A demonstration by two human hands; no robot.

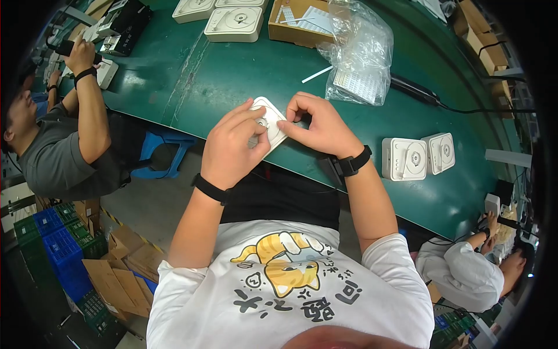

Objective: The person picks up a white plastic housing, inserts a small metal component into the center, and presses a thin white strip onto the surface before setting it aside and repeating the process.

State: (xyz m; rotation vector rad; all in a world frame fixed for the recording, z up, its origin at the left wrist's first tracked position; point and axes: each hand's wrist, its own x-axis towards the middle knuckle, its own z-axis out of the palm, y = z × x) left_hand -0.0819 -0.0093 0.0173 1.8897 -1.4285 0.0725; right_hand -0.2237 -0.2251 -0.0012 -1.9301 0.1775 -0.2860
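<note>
A small white box shaped like a record player, with rounded corners and a round disc on its face, is tilted at the table's near edge. My left hand is closed on it, fingers lying across its face and partly hiding the disc. My right hand is at the box's right side, its thumb tip touching the face and its fingers curled in. Anything small between those fingertips is too hidden to make out. Both wrists wear black bands.
Two similar white boxes stand to the right on the green table, and several more at the back. A cardboard tray with sheets, a clear plastic bag and a black corded tool lie beyond. Co-workers sit either side.
</note>
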